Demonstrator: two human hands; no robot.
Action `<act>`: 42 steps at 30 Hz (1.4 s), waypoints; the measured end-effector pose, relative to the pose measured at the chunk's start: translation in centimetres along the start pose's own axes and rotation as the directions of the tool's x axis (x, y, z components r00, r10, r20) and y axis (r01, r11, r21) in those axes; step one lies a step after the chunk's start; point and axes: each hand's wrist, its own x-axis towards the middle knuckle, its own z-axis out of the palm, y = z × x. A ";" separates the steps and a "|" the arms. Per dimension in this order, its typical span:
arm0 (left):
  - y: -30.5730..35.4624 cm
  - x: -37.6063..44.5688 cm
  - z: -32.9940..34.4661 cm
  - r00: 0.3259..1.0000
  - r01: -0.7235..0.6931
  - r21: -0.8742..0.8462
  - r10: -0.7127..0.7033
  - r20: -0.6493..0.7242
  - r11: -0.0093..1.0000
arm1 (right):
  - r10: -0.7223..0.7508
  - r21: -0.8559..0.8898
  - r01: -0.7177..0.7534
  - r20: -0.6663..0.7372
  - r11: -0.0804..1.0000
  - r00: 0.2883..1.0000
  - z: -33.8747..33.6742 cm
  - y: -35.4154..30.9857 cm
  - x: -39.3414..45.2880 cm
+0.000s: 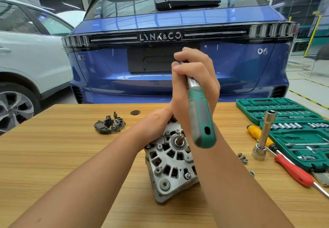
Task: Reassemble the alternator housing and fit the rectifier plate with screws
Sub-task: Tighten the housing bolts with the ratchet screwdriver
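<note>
The alternator housing (170, 160) is seen as a silver cast-metal body, stood tilted on the wooden table near its middle. Its vented end face is turned up toward the camera; copper windings are visible through the slots, and a short shaft stub with bearing is seen at the centre. The rectifier plate (109, 125), dark and crescent-shaped with black connectors, is laid flat well apart to the left. A small cluster of screws (242, 158) is laid to the right
</note>
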 end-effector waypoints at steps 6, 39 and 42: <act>-0.7 0.2 0.0 0.999 0.037 0.031 -0.037 -0.001 0.999 | 0.011 -0.130 0.015 0.195 0.991 0.981 -1.0 -1.3 1.0; -0.5 -1.4 -0.3 0.992 0.031 -0.216 -0.003 0.129 0.976 | 0.963 -0.625 -0.778 0.244 0.068 -0.111 -0.5 -2.9 11.6; -0.6 -1.2 -0.3 0.991 0.031 -0.221 -0.002 0.133 0.975 | 0.923 -0.150 -0.988 0.374 -0.039 -0.094 -0.4 -3.5 10.2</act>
